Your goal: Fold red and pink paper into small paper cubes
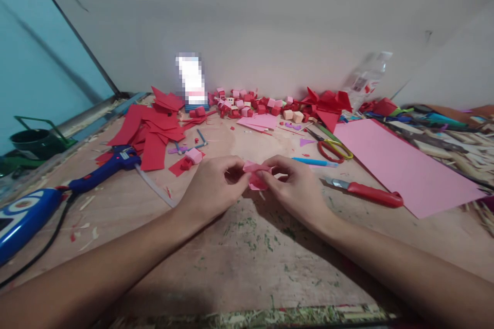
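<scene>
Between my two hands, above the middle of the wooden table (pixel 216 267), is a small folded piece of pink paper (pixel 256 182). My left hand (pixel 216 182) pinches its left side between thumb and fingers. On the other side my right hand (pixel 295 182) grips it the same way, thumb on the near face. To the left of my hands sits a small pink paper cube (pixel 193 156) by a red paper strip. Right of my right hand lie a red-handled knife (pixel 370 193) and a blue pen-like tool (pixel 314 162).
A blue glue gun (pixel 104 169) with its cord lies left. Red paper pieces (pixel 154 133), many small paper cubes (pixel 243 103) and a lit phone (pixel 192 79) are at the back. Scissors (pixel 334 150), a pink sheet (pixel 405 164), a plastic bottle (pixel 370 79) and wood scraps (pixel 443 139) occupy the right.
</scene>
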Demonstrator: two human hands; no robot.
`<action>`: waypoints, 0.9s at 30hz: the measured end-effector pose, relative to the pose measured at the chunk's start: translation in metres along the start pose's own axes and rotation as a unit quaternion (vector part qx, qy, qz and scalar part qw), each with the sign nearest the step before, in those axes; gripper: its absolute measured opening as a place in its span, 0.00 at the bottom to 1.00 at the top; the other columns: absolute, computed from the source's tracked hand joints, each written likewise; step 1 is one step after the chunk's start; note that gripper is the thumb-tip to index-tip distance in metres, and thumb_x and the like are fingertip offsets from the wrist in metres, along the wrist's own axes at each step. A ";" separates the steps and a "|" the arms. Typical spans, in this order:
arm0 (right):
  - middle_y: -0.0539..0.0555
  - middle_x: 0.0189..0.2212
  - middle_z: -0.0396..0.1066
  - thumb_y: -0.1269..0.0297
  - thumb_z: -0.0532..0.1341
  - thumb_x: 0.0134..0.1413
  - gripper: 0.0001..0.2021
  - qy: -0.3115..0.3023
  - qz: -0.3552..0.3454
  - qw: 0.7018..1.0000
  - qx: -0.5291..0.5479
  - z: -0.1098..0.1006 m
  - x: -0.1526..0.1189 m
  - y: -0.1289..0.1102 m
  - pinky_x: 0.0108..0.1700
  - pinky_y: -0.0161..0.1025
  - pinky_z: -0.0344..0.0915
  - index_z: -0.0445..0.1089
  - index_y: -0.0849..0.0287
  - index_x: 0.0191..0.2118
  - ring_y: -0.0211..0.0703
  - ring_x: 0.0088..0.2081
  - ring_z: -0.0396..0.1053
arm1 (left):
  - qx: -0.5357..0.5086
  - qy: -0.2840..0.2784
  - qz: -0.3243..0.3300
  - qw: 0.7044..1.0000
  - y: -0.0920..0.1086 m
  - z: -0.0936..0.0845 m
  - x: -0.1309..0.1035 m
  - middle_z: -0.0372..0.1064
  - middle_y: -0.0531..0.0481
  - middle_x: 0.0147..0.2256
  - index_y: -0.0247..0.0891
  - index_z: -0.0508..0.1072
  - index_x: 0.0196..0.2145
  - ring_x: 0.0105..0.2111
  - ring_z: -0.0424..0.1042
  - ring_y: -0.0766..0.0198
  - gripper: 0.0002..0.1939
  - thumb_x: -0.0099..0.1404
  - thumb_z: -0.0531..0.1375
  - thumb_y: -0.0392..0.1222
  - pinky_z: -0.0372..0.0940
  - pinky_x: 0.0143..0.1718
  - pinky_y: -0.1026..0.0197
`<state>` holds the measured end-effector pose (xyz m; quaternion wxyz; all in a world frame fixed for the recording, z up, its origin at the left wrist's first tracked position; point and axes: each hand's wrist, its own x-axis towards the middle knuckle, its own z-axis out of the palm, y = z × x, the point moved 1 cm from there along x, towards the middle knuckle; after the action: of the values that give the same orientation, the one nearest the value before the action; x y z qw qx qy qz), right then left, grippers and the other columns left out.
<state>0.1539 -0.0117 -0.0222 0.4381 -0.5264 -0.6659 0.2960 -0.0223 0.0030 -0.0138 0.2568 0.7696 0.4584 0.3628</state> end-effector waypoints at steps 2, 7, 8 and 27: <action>0.54 0.32 0.76 0.62 0.62 0.56 0.05 0.008 -0.011 1.000 0.009 0.001 -0.001 -0.001 0.33 0.41 0.68 0.73 0.56 0.33 0.46 0.33 0.73 | 0.009 0.006 -0.001 1.000 -0.001 -0.001 0.000 0.79 0.49 0.30 0.38 0.81 0.33 0.29 0.74 0.61 0.08 0.63 0.60 0.38 0.67 0.32 0.62; 0.54 0.34 0.76 0.62 0.63 0.57 0.04 0.003 -0.026 0.999 0.033 0.002 -0.003 -0.001 0.35 0.40 0.71 0.71 0.55 0.35 0.46 0.36 0.74 | 0.016 0.031 -0.011 0.999 -0.001 -0.001 0.000 0.78 0.49 0.29 0.37 0.80 0.32 0.29 0.74 0.61 0.07 0.63 0.60 0.38 0.66 0.31 0.62; 0.54 0.34 0.76 0.63 0.62 0.57 0.03 0.000 -0.029 0.999 0.035 0.003 -0.003 -0.001 0.34 0.40 0.71 0.71 0.56 0.35 0.45 0.35 0.74 | 0.018 0.031 -0.009 0.999 -0.001 -0.001 0.000 0.77 0.50 0.29 0.37 0.79 0.31 0.29 0.74 0.61 0.07 0.63 0.60 0.38 0.65 0.31 0.62; 0.55 0.38 0.82 0.64 0.64 0.56 0.07 -0.054 -0.039 0.992 0.109 -0.003 0.004 0.002 0.42 0.44 0.73 0.81 0.55 0.36 0.47 0.40 0.78 | -0.079 0.004 -0.014 0.997 -0.005 -0.004 0.006 0.78 0.53 0.30 0.37 0.79 0.31 0.31 0.75 0.65 0.06 0.65 0.61 0.37 0.67 0.32 0.65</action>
<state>0.1570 -0.0073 -0.0218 0.4675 -0.4326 -0.6721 0.3777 -0.0265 0.0107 -0.0135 0.3198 0.7390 0.4402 0.3973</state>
